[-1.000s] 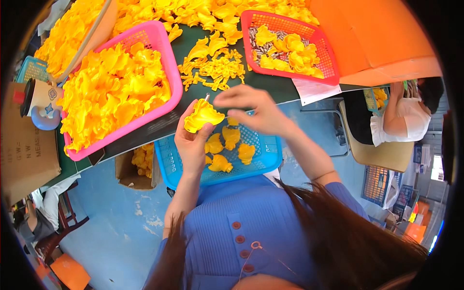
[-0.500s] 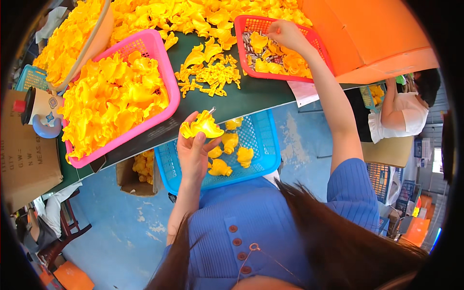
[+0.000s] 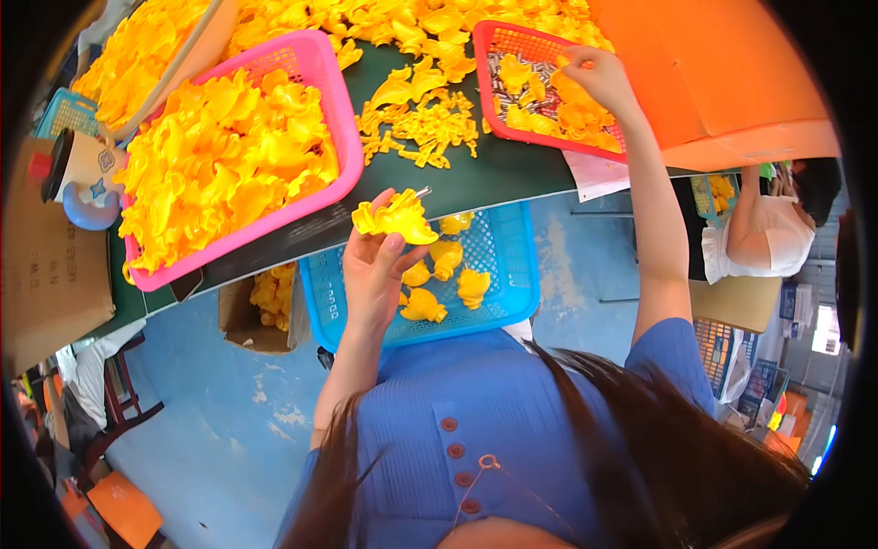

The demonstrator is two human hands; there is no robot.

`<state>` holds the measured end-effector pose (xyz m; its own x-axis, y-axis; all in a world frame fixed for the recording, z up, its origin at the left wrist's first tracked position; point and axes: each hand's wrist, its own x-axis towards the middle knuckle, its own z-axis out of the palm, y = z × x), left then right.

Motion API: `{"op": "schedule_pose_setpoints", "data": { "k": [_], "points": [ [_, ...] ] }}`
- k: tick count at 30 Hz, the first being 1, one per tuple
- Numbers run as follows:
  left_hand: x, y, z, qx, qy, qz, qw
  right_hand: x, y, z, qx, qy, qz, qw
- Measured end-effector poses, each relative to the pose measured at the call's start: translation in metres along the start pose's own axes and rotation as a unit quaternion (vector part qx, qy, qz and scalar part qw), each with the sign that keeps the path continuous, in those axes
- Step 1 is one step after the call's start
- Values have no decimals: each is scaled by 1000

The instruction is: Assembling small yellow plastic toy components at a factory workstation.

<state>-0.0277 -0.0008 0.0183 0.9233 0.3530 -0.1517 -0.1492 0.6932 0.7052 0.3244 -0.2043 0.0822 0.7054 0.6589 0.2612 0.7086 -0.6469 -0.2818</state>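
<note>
Scraps (image 3: 427,128) lie between pink basket (image 3: 349,137) and red basket (image 3: 484,84).

Clock centre: the yellow moulded shell (image 3: 393,222), gripped in the person's left hand (image 3: 369,282); 12 o'clock points away from the body. A silver pin (image 3: 422,193) projects past the shell toward 2 o'clock. Also at 2 o'clock, the right hand (image 3: 599,78) is over the red mesh basket (image 3: 484,78) of metal pins (image 3: 505,91); fingertip contact is unclear from my position. Pink basket (image 3: 346,119), piled with yellow pieces (image 3: 229,174): 10 o'clock. Blue basket (image 3: 518,274): 5 o'clock.
</note>
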Motion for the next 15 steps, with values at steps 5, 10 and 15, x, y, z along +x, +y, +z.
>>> {"op": "schedule_pose_setpoints", "data": {
  "k": [5,10,15],
  "points": [
    [1,0,3,-8,-16,-5,1000,-18,-52,-6,221,-6,71,973],
    [0,-1,2,-27,-37,-23,999,-41,-142,8,364,-32,-45,930],
    [-1,-1,1,-53,-64,-41,996,-56,-181,34,632,-243,119,726]
  ]
}}
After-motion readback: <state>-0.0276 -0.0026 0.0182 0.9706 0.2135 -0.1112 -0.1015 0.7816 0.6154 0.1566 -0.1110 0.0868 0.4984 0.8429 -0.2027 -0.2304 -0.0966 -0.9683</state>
